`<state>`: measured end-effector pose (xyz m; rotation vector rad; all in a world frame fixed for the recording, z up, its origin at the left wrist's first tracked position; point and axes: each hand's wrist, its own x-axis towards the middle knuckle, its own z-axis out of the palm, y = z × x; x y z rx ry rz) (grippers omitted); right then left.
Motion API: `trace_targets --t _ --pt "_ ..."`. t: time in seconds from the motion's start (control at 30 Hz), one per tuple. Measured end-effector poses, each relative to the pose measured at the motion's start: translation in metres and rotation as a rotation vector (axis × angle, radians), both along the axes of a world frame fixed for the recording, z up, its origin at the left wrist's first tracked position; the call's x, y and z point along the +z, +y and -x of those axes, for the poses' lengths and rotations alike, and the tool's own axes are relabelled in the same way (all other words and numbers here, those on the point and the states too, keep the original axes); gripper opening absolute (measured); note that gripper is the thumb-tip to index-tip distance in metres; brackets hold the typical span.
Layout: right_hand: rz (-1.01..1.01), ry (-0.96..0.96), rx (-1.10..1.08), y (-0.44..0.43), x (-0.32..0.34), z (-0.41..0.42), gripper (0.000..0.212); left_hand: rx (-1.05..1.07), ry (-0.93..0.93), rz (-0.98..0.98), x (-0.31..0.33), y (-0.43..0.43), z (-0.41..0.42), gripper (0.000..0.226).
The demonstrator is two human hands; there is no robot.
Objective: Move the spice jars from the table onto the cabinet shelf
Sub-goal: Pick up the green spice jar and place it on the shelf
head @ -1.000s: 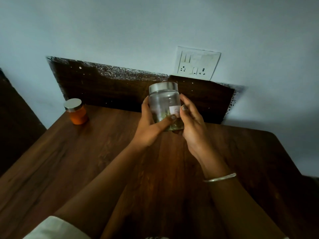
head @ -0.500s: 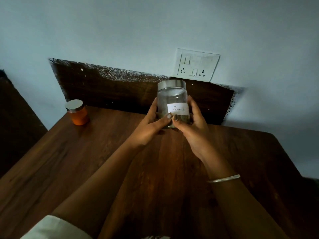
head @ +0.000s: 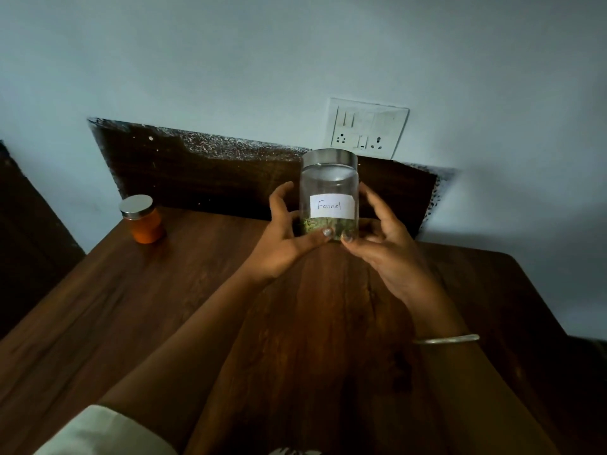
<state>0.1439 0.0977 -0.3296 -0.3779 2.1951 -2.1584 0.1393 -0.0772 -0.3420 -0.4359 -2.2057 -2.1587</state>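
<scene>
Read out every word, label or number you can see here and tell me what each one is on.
"Fennel": handwritten on the white paper label stuck to the clear glass jar held between both hands.
Orange jar at the table's back left: no label visible from this side.
Wall socket plate: only switches and pin holes show, no readable marking.
Nothing else carries text.

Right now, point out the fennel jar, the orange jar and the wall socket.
fennel jar (head: 331,206): head view, on its paper label.
orange jar (head: 146,226): head view, on its orange body.
wall socket (head: 368,128): head view, on its white faceplate.
</scene>
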Motion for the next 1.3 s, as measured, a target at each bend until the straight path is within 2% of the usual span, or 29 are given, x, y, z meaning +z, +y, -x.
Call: trace_targets --t 0.1,0.2,0.43,0.67,0.77,0.9,1.07,1.17,1.3 --pt "0.01 0.012 -0.034 0.003 0.002 -0.004 0.084 -0.048 0.051 0.043 0.002 0.005 -0.003 0.091" --pt "-0.013 0.04 -0.044 0.007 0.004 -0.007 0.084 -0.045 0.094 0.106 0.001 0.007 -0.003 0.1" --pt "-0.074 0.098 -0.092 0.02 0.001 -0.009 0.088 0.048 0.109 0.192 0.003 0.019 -0.005 0.105" --pt "-0.162 0.196 -0.142 0.035 0.008 -0.005 0.089 0.13 0.129 0.115 0.011 0.044 -0.007 0.102" --pt "-0.159 0.213 -0.171 0.045 0.019 -0.003 0.09 0.134 0.151 0.062 0.02 0.056 -0.004 0.091" --pt "-0.173 0.257 -0.225 0.062 0.039 0.001 0.086 0.137 0.239 0.069 0.042 0.076 0.002 0.075" --pt "-0.179 0.344 -0.316 0.091 0.076 0.004 0.086 0.131 0.401 0.115 0.078 0.109 0.014 0.075" --pt "-0.235 0.419 -0.38 0.11 0.1 0.01 0.086 0.133 0.501 0.144 0.101 0.133 0.022 0.068" --pt "-0.289 0.508 -0.462 0.139 0.127 0.021 0.084 0.177 0.594 0.204 0.13 0.166 0.034 0.07"
